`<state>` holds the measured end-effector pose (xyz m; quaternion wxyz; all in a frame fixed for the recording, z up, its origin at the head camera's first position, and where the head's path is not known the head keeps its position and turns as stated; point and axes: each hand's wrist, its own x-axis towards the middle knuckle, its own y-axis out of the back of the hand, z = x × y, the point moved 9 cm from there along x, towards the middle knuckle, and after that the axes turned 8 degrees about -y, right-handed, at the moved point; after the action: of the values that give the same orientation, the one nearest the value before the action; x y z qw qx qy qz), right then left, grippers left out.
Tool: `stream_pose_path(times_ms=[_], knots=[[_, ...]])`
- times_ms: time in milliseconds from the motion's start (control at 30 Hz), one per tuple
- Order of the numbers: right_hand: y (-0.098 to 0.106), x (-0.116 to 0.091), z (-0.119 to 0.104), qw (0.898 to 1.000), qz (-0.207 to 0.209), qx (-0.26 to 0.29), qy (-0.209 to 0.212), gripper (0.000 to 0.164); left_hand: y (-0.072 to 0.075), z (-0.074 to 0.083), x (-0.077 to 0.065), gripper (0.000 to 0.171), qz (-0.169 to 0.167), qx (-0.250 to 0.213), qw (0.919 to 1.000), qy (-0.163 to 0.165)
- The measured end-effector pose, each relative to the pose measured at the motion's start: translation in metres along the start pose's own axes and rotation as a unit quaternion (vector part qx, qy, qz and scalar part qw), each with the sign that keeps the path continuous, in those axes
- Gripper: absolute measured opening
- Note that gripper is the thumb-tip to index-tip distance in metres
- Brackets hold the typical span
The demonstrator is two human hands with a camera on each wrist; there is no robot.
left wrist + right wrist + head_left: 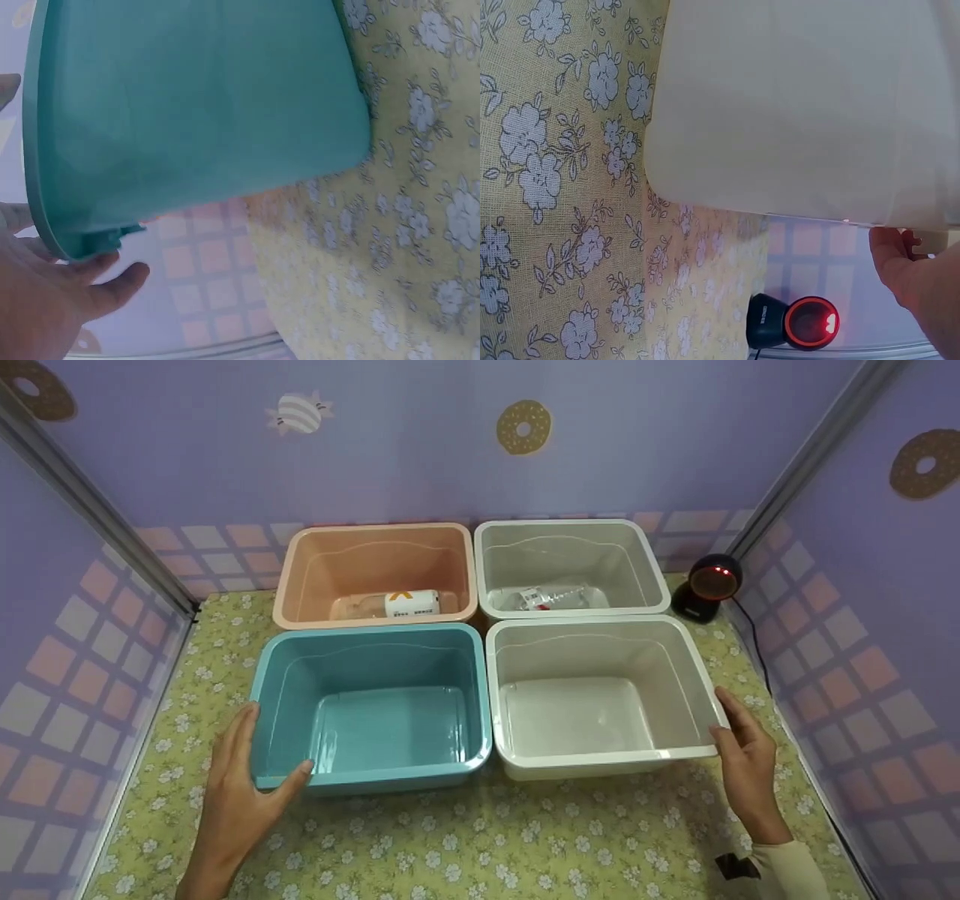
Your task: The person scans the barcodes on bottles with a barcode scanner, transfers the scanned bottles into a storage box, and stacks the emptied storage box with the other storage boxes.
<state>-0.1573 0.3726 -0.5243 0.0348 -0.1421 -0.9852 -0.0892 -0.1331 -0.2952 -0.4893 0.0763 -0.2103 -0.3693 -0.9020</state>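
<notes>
My left hand [238,789] is at the front left corner of a teal plastic bin [382,777]. Its thumb lies over the front rim and its fingers grip the left side; in the left wrist view, fingertips [124,289] show under the rim. On the right, my right hand [745,761] holds the right rim of an off-white bin [600,760], thumb on top and fingers outside. The right wrist view shows this bin's outer wall [802,112] and part of the hand. Both front bins have bare floors and stand side by side.
Behind stand a peach bin [382,531] holding a labelled bottle [411,603] and a light grey bin [562,526] holding a clear plastic bottle [553,598]. A black scanner [706,586] with red lights and a cable sits at right. Purple walls enclose the flowered tabletop [480,847].
</notes>
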Motion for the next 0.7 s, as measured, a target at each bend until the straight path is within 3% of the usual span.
stream_pose_path(times_ms=[267, 467, 700], knots=[[0.001, 0.0, -0.001, 1.0, 0.002, 0.003, -0.011, 0.052, -0.007, 0.014, 0.005, 0.104, 0.002, 0.051, 0.9971, -0.056], [0.004, 0.001, 0.0, 1.0, 0.006, 0.007, -0.024, 0.053, -0.01, 0.031, 0.008, 0.104, 0.007, 0.113, 0.9885, -0.1], [0.011, 0.0, 0.003, 0.999, 0.018, -0.005, -0.044, 0.053, -0.017, 0.059, 0.013, 0.107, 0.026, 0.139, 0.9775, -0.157]])
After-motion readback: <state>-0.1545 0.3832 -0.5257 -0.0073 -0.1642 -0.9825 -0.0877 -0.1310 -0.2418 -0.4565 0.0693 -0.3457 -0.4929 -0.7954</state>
